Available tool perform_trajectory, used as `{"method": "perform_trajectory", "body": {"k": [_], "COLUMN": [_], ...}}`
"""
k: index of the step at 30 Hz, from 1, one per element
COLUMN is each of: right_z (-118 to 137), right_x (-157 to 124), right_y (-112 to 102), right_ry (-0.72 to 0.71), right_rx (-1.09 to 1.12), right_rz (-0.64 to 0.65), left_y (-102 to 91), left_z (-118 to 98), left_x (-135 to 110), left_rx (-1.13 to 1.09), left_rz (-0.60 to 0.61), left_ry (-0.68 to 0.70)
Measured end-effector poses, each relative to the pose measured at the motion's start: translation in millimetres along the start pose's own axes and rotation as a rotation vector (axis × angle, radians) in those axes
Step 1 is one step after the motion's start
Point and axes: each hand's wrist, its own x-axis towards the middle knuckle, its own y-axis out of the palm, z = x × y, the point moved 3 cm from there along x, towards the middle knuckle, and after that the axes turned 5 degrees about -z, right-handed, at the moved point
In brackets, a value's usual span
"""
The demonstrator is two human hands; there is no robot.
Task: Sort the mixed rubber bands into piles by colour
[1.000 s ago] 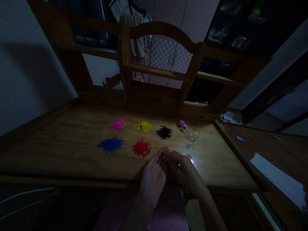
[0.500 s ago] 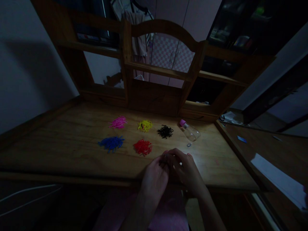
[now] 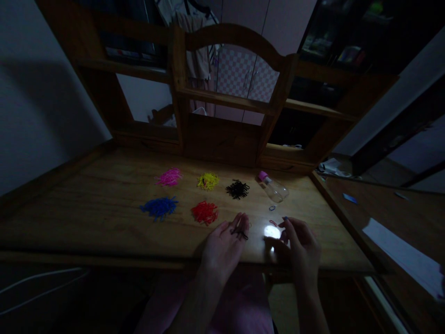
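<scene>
Palm up and slightly cupped, my left hand (image 3: 224, 243) carries a few black rubber bands (image 3: 239, 233) across its fingers, above the table's front part. To its right, my right hand (image 3: 301, 241) is closed in a pinch, with a small blue rubber band (image 3: 285, 218) showing at the fingertips. Just left of those fingertips lies a red rubber band (image 3: 273, 223) on the wood. A dark bluish band (image 3: 272, 208) rests farther back. Beyond my left hand are a red pile (image 3: 205, 212) and a black pile (image 3: 238, 189) of rubber bands.
Piles of blue (image 3: 160, 207), pink (image 3: 169, 176) and yellow bands (image 3: 207, 181) lie on the wooden table (image 3: 104, 185). A clear bottle with a pink cap (image 3: 274, 189) lies at the right. Behind stands a wooden shelf (image 3: 222, 139); white paper (image 3: 399, 253) lies far right.
My hands were together over the table; now the right hand has moved away to the right, pinching a small blue band. My left hand has opened out, showing the black bands on it.
</scene>
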Motion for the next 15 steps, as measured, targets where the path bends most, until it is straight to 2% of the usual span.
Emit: {"method": "perform_trajectory", "body": {"k": [2, 4, 6, 8, 9, 11, 15], "right_z": [-12, -19, -22, -21, -21, -22, -27], "right_x": [1, 2, 4, 5, 5, 6, 6], "right_y": [-8, -11, -12, -12, -12, -13, -15], "right_ry": [0.023, 0.039, 0.038, 0.013, 0.0, -0.009, 0.019], "right_rx": [-0.033, -0.037, -0.035, -0.045, -0.049, -0.043, 0.011], "right_rz": [-0.051, -0.053, -0.032, -0.013, -0.006, 0.007, 0.039], "left_y": [12.5, 35.0, 62.7, 85.4, 93.1, 100.9, 97.0], "left_z": [-8, -23, -40, -52, -55, -57, -60], "left_x": [11, 24, 40, 58, 67, 83, 97], "left_rx": [-0.1, -0.056, 0.081, 0.339, 0.398, 0.486, 0.624], "left_rz": [0.067, 0.117, 0.168, 0.122, 0.1, 0.067, 0.055], "left_ry": [-0.039, 0.045, 0.257, 0.488, 0.531, 0.583, 0.616]}}
